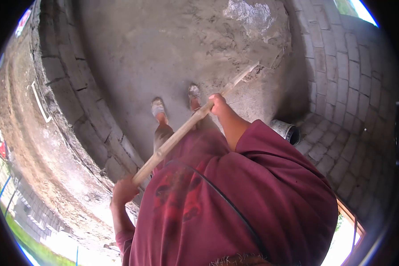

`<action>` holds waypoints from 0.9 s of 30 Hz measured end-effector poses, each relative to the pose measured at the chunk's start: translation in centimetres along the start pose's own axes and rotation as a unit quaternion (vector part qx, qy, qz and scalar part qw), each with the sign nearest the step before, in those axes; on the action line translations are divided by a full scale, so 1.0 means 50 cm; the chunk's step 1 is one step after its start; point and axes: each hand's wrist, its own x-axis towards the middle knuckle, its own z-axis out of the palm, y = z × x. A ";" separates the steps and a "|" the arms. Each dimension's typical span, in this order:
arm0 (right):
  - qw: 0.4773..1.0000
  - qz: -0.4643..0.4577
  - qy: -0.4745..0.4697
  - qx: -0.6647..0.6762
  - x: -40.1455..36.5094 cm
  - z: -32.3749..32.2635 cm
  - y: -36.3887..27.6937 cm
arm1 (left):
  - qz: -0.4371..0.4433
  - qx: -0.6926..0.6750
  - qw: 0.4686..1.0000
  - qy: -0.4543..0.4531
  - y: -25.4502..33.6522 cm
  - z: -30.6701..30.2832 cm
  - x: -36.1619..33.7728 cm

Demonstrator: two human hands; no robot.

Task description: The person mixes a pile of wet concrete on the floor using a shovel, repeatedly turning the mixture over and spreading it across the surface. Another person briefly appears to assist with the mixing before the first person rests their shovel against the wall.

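Note:
A long wooden pole [175,137] runs diagonally across the front of my body, from lower left to upper right. My left hand [125,190] is wrapped round its lower left end. Farther along, my right hand [217,104] grips the pole in front of my right foot. The pole's far end reaches a ridge of loose wet mortar [257,73]; whether a blade is fixed there I cannot tell. Both my feet stand on the grey, wet-looking floor [128,53], and they are coated in grey.
A low block wall [71,80] curves along the left, with bare soil [31,111] beyond it. A higher block wall [341,62] stands on the right. A bucket [286,131] lies beside my right elbow. Whitish powder [250,17] is heaped at the top.

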 end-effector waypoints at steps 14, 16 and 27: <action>0.908 0.298 -0.292 -0.027 -0.209 0.358 0.405 | -0.360 0.113 0.915 0.140 -0.004 0.061 -0.354; 0.908 0.301 -0.289 -0.039 -0.164 0.399 0.363 | -0.375 0.129 0.907 0.142 0.052 0.060 -0.313; 0.928 0.236 -0.289 0.009 -0.169 0.393 0.127 | -0.303 0.121 0.922 0.210 0.143 0.014 -0.249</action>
